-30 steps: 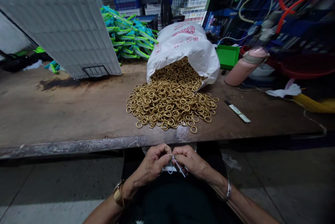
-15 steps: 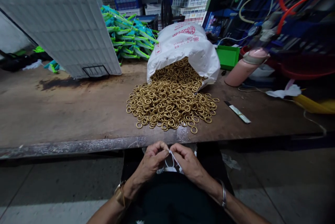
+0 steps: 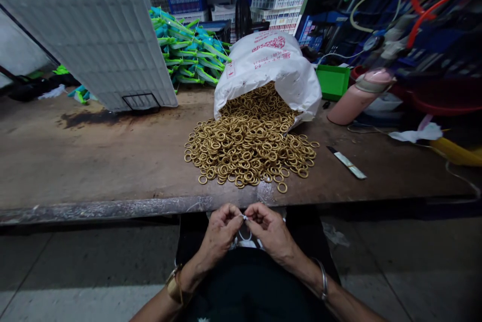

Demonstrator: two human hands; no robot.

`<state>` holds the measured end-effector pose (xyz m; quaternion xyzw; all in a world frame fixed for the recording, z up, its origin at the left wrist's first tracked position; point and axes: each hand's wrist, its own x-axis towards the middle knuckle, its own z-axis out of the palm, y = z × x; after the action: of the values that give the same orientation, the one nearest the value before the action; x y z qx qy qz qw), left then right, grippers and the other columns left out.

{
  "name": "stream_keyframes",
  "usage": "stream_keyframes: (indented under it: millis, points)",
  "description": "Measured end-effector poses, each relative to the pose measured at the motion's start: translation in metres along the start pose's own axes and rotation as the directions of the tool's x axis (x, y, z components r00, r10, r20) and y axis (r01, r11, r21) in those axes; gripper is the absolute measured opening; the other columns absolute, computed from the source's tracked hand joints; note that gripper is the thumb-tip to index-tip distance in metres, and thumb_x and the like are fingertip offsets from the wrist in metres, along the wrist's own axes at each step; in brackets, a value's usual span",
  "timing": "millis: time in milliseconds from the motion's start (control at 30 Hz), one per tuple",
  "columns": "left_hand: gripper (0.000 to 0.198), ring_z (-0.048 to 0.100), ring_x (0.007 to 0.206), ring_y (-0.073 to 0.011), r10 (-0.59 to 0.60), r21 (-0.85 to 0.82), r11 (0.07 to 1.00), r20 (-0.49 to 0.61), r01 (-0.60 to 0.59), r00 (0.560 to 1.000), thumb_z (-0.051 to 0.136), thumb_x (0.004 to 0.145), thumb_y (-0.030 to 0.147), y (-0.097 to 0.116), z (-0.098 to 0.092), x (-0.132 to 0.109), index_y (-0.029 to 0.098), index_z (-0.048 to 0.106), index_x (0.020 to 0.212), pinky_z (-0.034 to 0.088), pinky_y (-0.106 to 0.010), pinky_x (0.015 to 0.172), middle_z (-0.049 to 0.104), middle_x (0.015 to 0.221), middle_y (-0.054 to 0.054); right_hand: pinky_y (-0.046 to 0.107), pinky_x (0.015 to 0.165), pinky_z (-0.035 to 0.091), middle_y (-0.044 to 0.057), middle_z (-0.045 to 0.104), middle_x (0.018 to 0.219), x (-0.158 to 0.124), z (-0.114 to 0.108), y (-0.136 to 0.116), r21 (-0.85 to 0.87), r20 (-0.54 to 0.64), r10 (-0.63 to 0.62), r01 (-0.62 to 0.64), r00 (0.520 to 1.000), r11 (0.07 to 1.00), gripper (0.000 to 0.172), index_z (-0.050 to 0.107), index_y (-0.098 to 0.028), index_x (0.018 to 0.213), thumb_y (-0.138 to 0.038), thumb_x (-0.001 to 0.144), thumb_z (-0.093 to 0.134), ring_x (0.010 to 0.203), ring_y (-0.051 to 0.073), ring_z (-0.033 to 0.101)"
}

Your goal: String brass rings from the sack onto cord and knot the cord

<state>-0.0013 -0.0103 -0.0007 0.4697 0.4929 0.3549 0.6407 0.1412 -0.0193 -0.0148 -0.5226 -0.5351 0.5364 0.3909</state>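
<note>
My left hand [image 3: 220, 231] and my right hand [image 3: 269, 231] meet just below the table's front edge, over my lap. Both pinch a thin white string [image 3: 244, 218] between fingertips, and loops of it hang under my hands. On the wooden table [image 3: 94, 161] right ahead lies a heap of brass rings [image 3: 248, 148], spilling from a white sack [image 3: 269, 68] that lies on its side. One loose ring [image 3: 281, 187] sits nearest the edge.
A white corrugated panel [image 3: 94, 25] leans at the back left. Teal and green bundles [image 3: 188, 48] are stacked behind it. A small knife [image 3: 346, 162], a pink flask [image 3: 356, 98], a green bin [image 3: 331, 81] and hoses crowd the right. Crates stand at the back.
Both hands have risen slightly toward the table edge, with fingertips drawn closer together on the string. The view has shifted a little; the rings and sack have not moved.
</note>
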Motion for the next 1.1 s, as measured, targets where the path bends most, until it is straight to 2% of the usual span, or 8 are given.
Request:
stream_keyframes:
  millis: [67, 133, 200, 233, 433, 700, 900, 1100]
  points:
    - [0.011, 0.043, 0.061, -0.0101, 0.138, 0.154, 0.981, -0.148, -0.115, 0.979, 0.056, 0.072, 0.023, -0.003, 0.001, -0.001, 0.017, 0.047, 0.075, 0.037, -0.022, 0.058, 0.046, 0.068, 0.002, 0.02, 0.052, 0.041, -0.004, 0.049, 0.064, 0.0, 0.0, 0.001, 0.011, -0.02, 0.011, -0.011, 1.0, 1.0, 0.01, 0.053, -0.018, 0.075, -0.028, 0.073, 0.055, 0.056, 0.009, 0.047]
    - [0.009, 0.045, 0.068, -0.0127, 0.326, 0.346, 0.91, -0.254, -0.229, 0.911, 0.057, 0.07, 0.018, -0.003, 0.001, -0.004, 0.018, 0.049, 0.074, 0.037, -0.025, 0.064, 0.047, 0.071, 0.001, 0.02, 0.052, 0.042, -0.004, 0.05, 0.064, 0.0, 0.0, 0.001, 0.033, -0.042, 0.015, -0.014, 0.999, 0.999, 0.012, 0.053, -0.018, 0.074, -0.03, 0.073, 0.056, 0.057, 0.009, 0.048]
    - [0.007, 0.045, 0.068, -0.0137, 0.457, 0.483, 0.824, -0.256, -0.298, 0.852, 0.057, 0.07, 0.016, -0.003, 0.0, -0.006, 0.018, 0.05, 0.068, 0.036, -0.026, 0.066, 0.048, 0.068, 0.001, 0.02, 0.054, 0.043, -0.003, 0.052, 0.066, 0.0, 0.0, 0.001, 0.05, -0.059, 0.012, -0.009, 0.998, 0.999, 0.015, 0.054, -0.018, 0.075, -0.032, 0.073, 0.058, 0.059, 0.01, 0.049]
    - [0.008, 0.045, 0.067, -0.0137, 0.479, 0.511, 0.801, -0.237, -0.311, 0.845, 0.056, 0.07, 0.015, -0.002, 0.0, -0.007, 0.018, 0.051, 0.065, 0.036, -0.026, 0.065, 0.048, 0.066, 0.001, 0.021, 0.054, 0.043, -0.002, 0.053, 0.067, 0.0, 0.0, 0.001, 0.054, -0.065, 0.007, -0.004, 0.998, 0.999, 0.016, 0.055, -0.018, 0.075, -0.033, 0.072, 0.059, 0.059, 0.01, 0.05]
    - [0.011, 0.047, 0.061, -0.0124, 0.338, 0.428, 0.875, -0.205, -0.226, 0.919, 0.053, 0.073, 0.015, 0.0, 0.003, -0.008, 0.017, 0.055, 0.062, 0.036, -0.024, 0.06, 0.049, 0.062, 0.001, 0.021, 0.054, 0.044, 0.0, 0.058, 0.069, -0.003, 0.002, -0.002, -0.007, -0.061, -0.042, 0.042, 0.997, 0.999, 0.014, 0.057, -0.018, 0.076, -0.031, 0.073, 0.058, 0.06, 0.011, 0.053]
    - [0.012, 0.049, 0.063, -0.0125, 0.219, 0.318, 0.938, -0.237, -0.137, 0.946, 0.051, 0.072, 0.016, -0.002, 0.005, -0.009, 0.015, 0.056, 0.062, 0.037, -0.024, 0.062, 0.051, 0.064, 0.001, 0.02, 0.053, 0.045, 0.001, 0.062, 0.068, -0.005, 0.003, -0.002, -0.071, -0.048, -0.108, 0.105, 0.993, 0.992, 0.014, 0.061, -0.017, 0.077, -0.03, 0.075, 0.057, 0.059, 0.011, 0.055]
    - [0.011, 0.049, 0.066, -0.0129, 0.209, 0.271, 0.951, -0.205, -0.149, 0.956, 0.051, 0.073, 0.014, -0.004, 0.002, -0.011, 0.015, 0.057, 0.064, 0.037, -0.024, 0.065, 0.053, 0.065, 0.001, 0.022, 0.052, 0.048, 0.0, 0.06, 0.066, -0.006, 0.006, 0.001, 0.097, 0.005, 0.021, -0.021, 1.0, 0.995, 0.018, 0.06, -0.017, 0.078, -0.035, 0.073, 0.061, 0.056, 0.011, 0.055]
    - [0.014, 0.048, 0.064, -0.0121, 0.219, 0.327, 0.934, -0.193, -0.148, 0.956, 0.05, 0.073, 0.011, -0.002, 0.0, -0.013, 0.015, 0.057, 0.061, 0.036, -0.023, 0.063, 0.052, 0.063, 0.001, 0.024, 0.049, 0.05, -0.002, 0.057, 0.061, -0.005, 0.009, -0.002, 0.237, 0.045, 0.122, -0.129, 0.992, 0.963, 0.026, 0.06, -0.017, 0.074, -0.041, 0.067, 0.067, 0.052, 0.011, 0.055]
